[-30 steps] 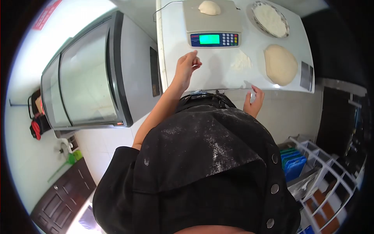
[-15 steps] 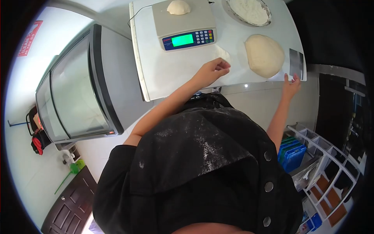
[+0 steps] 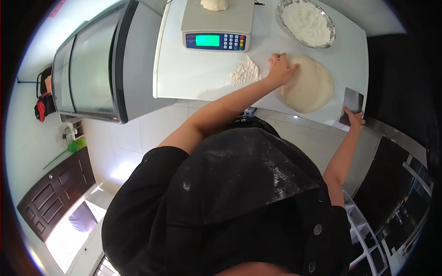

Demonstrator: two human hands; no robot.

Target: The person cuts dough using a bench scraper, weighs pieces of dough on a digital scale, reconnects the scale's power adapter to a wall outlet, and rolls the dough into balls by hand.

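A: Where's the big dough mass (image 3: 309,89)?
B: On the white table (image 3: 189,76), near its front edge, right of centre, one rounded lump

A: Hands?
B: Left hand (image 3: 282,69) is loosely spread, fingertips apparently touching the lump's upper left edge, not closed around anything. Right hand (image 3: 354,117) grips the metal bench scraper (image 3: 353,98) at the near right corner, apart from the dough

A: How far along?
B: Early, I'd judge: one small dough piece (image 3: 215,4) is separate, sitting on the digital scale (image 3: 217,20). Bulk is undivided, no cut line visible. Display (image 3: 207,40) is lit green, can't read digits

A: Anything else around?
B: Loose flour patch (image 3: 246,71) between scale and lump, flour bowl (image 3: 306,23) behind the lump, glass-fronted cabinet (image 3: 94,69) off the left side
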